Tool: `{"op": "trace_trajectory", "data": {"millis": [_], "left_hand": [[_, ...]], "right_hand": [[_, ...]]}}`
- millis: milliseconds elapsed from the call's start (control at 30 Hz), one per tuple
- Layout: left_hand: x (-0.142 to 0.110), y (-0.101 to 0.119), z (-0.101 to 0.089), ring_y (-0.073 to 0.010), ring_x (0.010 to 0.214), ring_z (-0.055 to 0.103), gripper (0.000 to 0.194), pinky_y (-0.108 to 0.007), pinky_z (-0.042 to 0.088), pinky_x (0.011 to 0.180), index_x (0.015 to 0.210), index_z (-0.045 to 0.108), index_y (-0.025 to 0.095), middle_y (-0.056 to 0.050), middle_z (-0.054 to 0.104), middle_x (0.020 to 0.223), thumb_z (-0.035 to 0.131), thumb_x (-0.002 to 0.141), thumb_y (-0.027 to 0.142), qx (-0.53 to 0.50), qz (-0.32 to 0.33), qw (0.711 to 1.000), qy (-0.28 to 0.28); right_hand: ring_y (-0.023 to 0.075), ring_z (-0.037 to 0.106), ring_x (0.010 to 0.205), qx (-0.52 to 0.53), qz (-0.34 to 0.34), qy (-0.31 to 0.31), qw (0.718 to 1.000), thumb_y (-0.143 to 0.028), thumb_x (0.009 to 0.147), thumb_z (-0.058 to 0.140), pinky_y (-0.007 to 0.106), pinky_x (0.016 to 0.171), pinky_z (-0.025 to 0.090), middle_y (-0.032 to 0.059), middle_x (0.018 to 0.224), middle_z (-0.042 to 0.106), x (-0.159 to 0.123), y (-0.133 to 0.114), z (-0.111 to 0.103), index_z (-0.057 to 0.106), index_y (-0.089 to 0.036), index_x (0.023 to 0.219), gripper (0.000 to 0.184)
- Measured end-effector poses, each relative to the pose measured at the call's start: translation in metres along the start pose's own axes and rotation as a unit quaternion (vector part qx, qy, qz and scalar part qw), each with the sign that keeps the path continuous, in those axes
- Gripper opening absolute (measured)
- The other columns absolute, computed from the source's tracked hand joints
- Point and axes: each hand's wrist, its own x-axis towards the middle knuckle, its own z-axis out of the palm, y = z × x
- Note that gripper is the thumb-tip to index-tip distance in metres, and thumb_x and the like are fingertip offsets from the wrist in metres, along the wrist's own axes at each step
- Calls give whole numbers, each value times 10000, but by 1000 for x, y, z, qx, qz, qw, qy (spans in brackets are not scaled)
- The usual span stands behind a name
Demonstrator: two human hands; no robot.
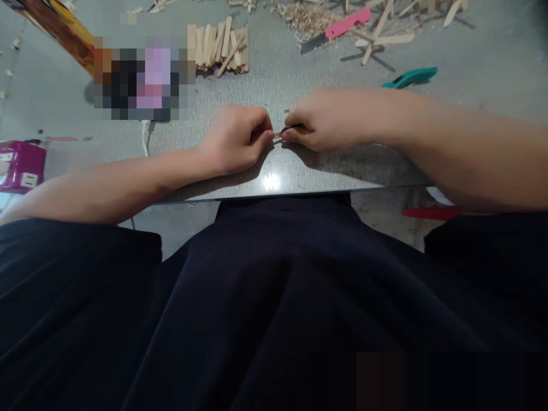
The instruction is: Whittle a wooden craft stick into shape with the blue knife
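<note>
My left hand (237,137) rests on the grey table (274,91) with its fingers curled, pinching the end of a small wooden stick piece (277,133). My right hand (329,119) meets it fingertip to fingertip, closed round a thin dark tool (293,127) whose tip touches the stick piece. Most of the stick and the tool are hidden inside the fingers. Both forearms lie across the table's near edge.
A pile of wooden craft sticks (222,48) lies at the back, with shavings (303,17) and loose sticks (381,37) to its right. A pink utility knife (338,27) and a teal-handled tool (411,77) lie behind my right hand. A purple box (21,165) sits left; a white cable (145,137) hangs over the edge.
</note>
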Motion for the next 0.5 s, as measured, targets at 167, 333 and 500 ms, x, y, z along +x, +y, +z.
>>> {"op": "trace_trajectory", "data": {"millis": [167, 333, 500], "left_hand": [[2, 0, -1, -353, 859, 788, 267, -518, 583, 886, 965, 769, 294, -88, 747, 814, 690, 1085, 519, -8, 1, 1000, 6], [4, 0, -2, -306, 841, 736, 257, -495, 543, 863, 997, 792, 288, -68, 738, 830, 709, 1122, 498, -17, -5, 1000, -18], [5, 2, -4, -273, 870, 686, 288, -481, 502, 861, 1017, 817, 297, -51, 759, 851, 692, 1143, 524, -15, -15, 999, -42]], "right_hand": [[316, 666, 808, -1, -21, -17, 1000, -637, 1331, 457, 460, 793, 417, 94, 876, 765, 0, 3, -1, 842, -264, 1226, 546], [339, 763, 983, 19, -12, 9, 1000, -637, 1336, 435, 467, 933, 532, 112, 965, 790, -2, 7, -1, 820, -272, 1187, 551], [348, 749, 957, 1, -13, 18, 1000, -621, 1331, 416, 475, 902, 512, 115, 951, 767, -9, 7, 1, 791, -254, 1281, 527]]}}
